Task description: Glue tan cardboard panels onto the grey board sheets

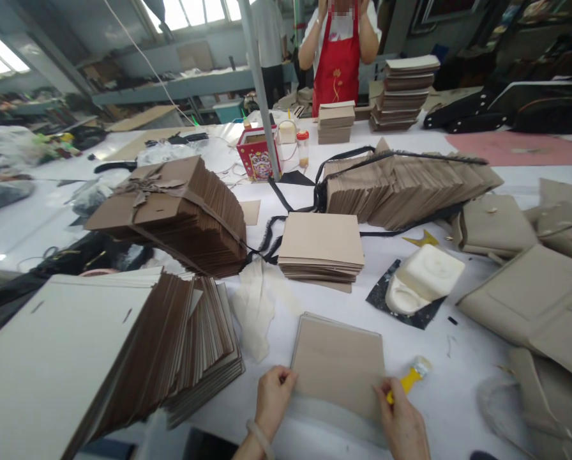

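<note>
While I watch through the head camera, the left hand [272, 393] pinches the left edge of a beige panel [338, 358], fingers closed narrow. The right hand [403, 409] grips the panel's right edge; the handle of a yellow brush [413, 375] runs in among its fingers – whether firmly held, I cannot tell. Panel lies low over the white tabletop [451, 415], a paler sheet showing at its near edge.

Noting the surroundings from the panel outward: just beyond it, a neat stack of beige boards [320, 239]; beyond and right, a cream block [429, 271] on a dark scrap [376, 294]. Left of it, I log a fanned white-topped stack [66, 351], and behind that a tied brown bundle [219, 217]. Right of the panel – taupe bags [544, 300]. Far beyond, a person in a red apron [336, 73].
</note>
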`<state>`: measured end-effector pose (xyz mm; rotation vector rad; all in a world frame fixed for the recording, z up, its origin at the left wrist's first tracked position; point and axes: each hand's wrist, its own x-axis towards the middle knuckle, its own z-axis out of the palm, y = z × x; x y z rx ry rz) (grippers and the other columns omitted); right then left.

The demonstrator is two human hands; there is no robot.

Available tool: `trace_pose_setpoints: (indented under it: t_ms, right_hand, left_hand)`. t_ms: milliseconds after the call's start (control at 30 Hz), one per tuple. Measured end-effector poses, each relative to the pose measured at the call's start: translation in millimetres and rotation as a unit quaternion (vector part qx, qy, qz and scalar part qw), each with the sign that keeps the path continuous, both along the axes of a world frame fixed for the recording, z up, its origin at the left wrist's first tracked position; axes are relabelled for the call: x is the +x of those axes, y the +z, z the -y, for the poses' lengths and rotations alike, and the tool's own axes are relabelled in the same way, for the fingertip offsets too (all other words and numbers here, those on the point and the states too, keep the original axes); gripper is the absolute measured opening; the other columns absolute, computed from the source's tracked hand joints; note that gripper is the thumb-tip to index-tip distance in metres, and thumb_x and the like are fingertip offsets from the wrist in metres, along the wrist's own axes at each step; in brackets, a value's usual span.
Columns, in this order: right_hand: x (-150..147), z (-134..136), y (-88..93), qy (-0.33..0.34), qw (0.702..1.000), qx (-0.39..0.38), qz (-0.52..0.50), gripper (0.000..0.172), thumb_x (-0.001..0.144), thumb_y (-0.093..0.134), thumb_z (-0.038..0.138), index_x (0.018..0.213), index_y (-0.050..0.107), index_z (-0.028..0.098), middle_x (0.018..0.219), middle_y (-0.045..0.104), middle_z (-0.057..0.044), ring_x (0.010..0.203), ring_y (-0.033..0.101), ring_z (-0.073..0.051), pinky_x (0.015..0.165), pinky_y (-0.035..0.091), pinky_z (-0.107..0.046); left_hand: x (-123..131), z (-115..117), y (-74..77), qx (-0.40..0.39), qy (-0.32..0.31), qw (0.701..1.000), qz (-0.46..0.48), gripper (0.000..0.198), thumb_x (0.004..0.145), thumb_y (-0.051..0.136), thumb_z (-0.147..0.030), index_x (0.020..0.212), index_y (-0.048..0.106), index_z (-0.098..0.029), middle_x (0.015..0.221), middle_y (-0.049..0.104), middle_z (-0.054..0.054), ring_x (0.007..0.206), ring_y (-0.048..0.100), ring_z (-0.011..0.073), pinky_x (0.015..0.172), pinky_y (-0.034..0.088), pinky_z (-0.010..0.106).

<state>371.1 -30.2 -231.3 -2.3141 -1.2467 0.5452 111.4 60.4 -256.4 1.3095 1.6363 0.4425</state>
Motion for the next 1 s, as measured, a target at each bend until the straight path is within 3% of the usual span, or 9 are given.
trace_pose_setpoints:
  t_ms: [433,733,1000]
  right_hand:
    - [0,-3,-7.9,-0.001,0.999,0.002,0.032,0.032,0.091,0.037,0.057,0.082,0.046,0.027,0.065,0.061,-0.001,0.052,0.063,-0.023,0.048,0.043,-0.030]
    - [-6,-2,-14.2,-0.004,0.998,0.028,0.063,0.029,0.098,0.028,0.047,0.088,0.045,0.025,0.071,0.065,-0.003,0.062,0.065,-0.022,0.057,0.043,-0.030]
    - [-7,-3,-13.4,-0.011,0.998,0.020,0.064,0.021,0.097,0.032,0.040,0.089,0.043,0.025,0.070,0.063,-0.001,0.060,0.063,-0.021,0.055,0.041,-0.028]
  left_hand:
    - [-1,-9,-1.8,-0.026,-0.020,0.999,0.015,0.028,0.076,0.051,-0.041,0.062,0.060,-0.018,0.060,0.060,0.000,0.064,0.055,0.0172,0.062,0.037,0.027]
    - [-8,-13,-14.9,-0.040,-0.076,0.996,0.029,0.045,0.072,0.048,-0.062,0.062,0.059,-0.019,0.060,0.061,0.002,0.064,0.056,0.0193,0.063,0.038,0.027]
    - [-10,-15,-14.4,-0.042,-0.083,0.995,0.031,0.049,0.071,0.050,-0.067,0.062,0.060,-0.019,0.062,0.060,0.002,0.067,0.056,0.0198,0.062,0.040,0.026]
